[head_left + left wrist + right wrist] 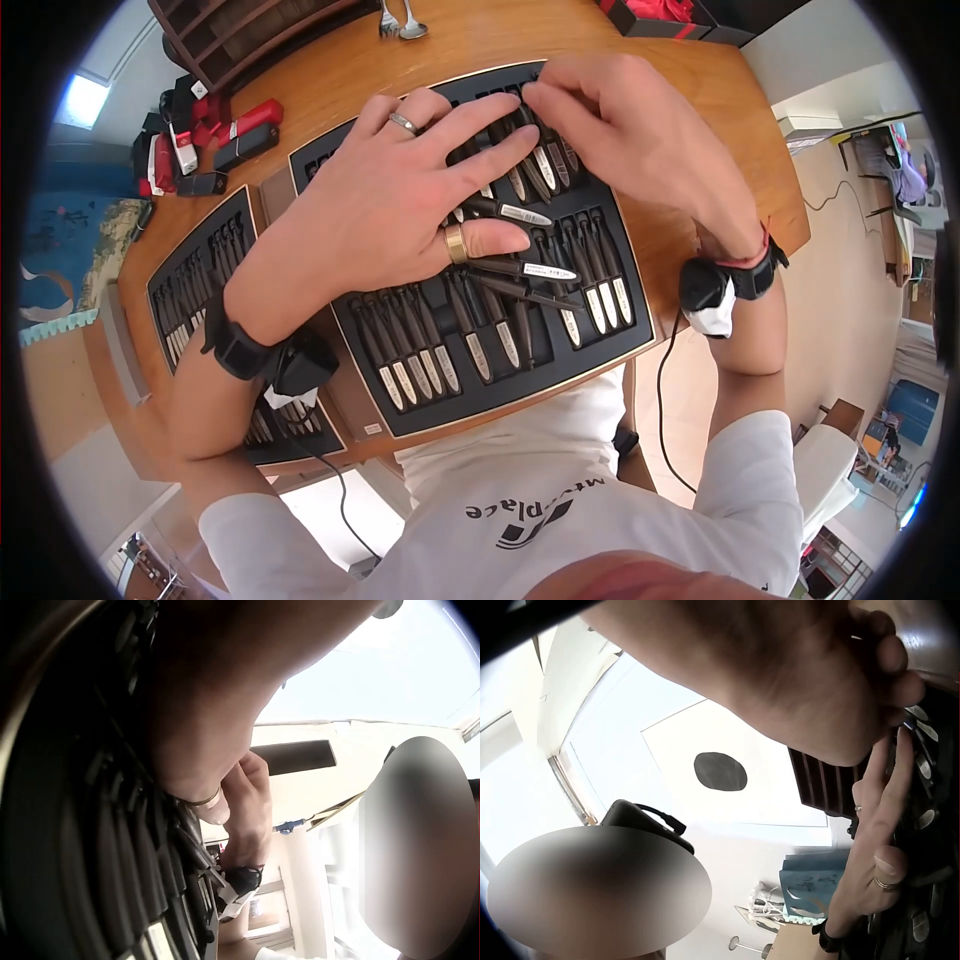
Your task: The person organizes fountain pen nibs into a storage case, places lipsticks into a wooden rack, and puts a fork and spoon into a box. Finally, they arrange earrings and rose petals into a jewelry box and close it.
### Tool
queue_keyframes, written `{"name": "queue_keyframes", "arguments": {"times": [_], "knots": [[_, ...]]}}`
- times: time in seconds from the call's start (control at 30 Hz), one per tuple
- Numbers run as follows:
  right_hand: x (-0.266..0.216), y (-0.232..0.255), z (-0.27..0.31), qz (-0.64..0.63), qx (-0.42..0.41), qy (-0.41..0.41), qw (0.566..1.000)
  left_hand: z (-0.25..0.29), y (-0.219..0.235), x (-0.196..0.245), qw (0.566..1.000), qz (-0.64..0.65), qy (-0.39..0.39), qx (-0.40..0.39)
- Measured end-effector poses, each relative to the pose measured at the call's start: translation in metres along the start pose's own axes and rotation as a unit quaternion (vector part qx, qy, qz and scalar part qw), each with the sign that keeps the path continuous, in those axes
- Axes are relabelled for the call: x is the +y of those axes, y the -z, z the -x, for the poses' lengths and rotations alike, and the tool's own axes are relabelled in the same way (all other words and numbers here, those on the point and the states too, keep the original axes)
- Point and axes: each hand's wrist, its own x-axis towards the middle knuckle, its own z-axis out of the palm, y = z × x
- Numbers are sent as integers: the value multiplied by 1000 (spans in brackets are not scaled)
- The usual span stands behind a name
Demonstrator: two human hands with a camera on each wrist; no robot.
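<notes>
A black slotted tray [400, 420] holds rows of slender dark pieces with pale, labelled tips. My left hand [400, 190], a ring on one finger and another on the thumb, reaches across it palm down. Its two leading fingers extend toward the right hand's fingertips, over the upper rows. My right hand [640, 130] bends in at the tray's top edge, fingers curled and thumb close to the left fingertips; I cannot tell what it grips. Below the left thumb, a loose labelled piece [540, 271] lies across the others, and another loose piece [525, 214] lies just above the thumb.
A second tray [160, 290] with similar pieces stands at the left. Red and black boxes [245, 135] crowd the table's left side. Behind are a brown wooden rack [230, 45], a fork and spoon [410, 28], and a black box with red cloth [665, 18].
</notes>
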Motion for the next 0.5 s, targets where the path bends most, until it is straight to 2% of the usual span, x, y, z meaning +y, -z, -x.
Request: {"name": "queue_keyframes", "arguments": {"times": [0.03, 0.13, 0.27, 0.5], "knots": [[-1, -1, -2, -50, 3, -38, 998, 1, 0, -1, 1000, 3, 0, 2], [4, -2, -6, -121, -12, -46, 992, 3, -2, -3, 1000, -8, -3, -6], [14, -12, -9, -96, 11, -18, 995, 6, -4, -6, 1000, 1, -7, 11], [17, -8, -10, -84, 39, -26, 995, 4, 2, -6, 998, 49, -46, 7]]}}
